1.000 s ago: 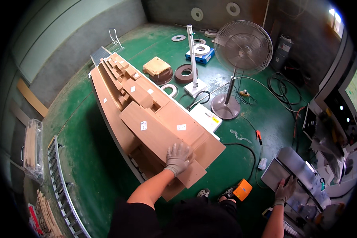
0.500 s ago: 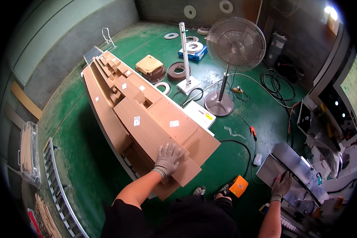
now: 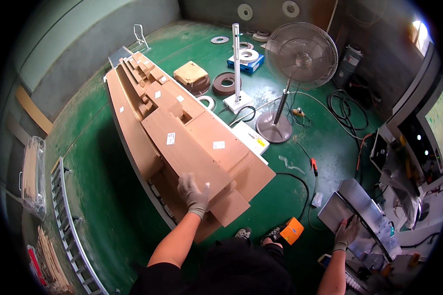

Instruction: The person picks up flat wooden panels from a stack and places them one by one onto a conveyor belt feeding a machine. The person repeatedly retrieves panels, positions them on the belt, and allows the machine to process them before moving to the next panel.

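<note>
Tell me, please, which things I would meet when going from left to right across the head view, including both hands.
Plastic-wrapped bundle → metal ladder → left gloved hand → white upright post → orange box → right gloved hand → lit screen.

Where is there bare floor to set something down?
Mainly the green floor between the metal ladder and the stacked brown panels. A smaller patch lies between the pedestal fan's base and the orange box, though a black cable crosses it. Crowded: the metal machinery around the right hand.
</note>
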`<action>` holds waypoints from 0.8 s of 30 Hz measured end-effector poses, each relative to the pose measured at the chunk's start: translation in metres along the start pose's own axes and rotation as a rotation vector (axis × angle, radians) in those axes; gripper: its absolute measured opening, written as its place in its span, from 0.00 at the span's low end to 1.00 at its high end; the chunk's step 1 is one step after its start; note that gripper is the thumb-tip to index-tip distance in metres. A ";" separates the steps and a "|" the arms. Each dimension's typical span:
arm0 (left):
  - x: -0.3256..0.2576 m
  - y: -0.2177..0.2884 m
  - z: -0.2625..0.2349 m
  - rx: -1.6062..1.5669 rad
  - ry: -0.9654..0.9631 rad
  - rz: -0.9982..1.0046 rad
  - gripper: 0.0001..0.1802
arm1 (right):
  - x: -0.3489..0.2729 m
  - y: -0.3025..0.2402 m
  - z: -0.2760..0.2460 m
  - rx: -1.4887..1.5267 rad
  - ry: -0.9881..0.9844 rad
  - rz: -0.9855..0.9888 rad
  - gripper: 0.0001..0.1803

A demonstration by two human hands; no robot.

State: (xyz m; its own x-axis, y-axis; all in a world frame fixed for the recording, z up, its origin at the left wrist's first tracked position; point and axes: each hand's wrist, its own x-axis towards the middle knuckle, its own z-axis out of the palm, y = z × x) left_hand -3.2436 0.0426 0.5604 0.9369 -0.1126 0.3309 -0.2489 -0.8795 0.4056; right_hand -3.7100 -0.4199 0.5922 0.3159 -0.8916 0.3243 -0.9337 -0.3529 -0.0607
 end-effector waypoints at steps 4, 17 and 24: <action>-0.011 -0.006 0.016 -0.728 0.003 -0.768 0.59 | 0.000 -0.003 -0.001 -0.002 -0.020 -0.005 0.36; -0.014 0.009 -0.007 -1.232 -0.112 -0.734 0.55 | -0.005 -0.002 0.012 -0.049 -0.105 0.062 0.38; -0.015 0.012 -0.012 -1.260 -0.124 -0.712 0.55 | -0.002 0.001 0.018 -0.047 -0.113 0.070 0.38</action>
State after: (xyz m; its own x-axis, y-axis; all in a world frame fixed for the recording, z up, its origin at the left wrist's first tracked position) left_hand -3.2639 0.0398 0.5703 0.9500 0.0699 -0.3044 0.2843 0.2099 0.9355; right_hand -3.7085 -0.4231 0.5744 0.2641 -0.9408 0.2124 -0.9602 -0.2772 -0.0340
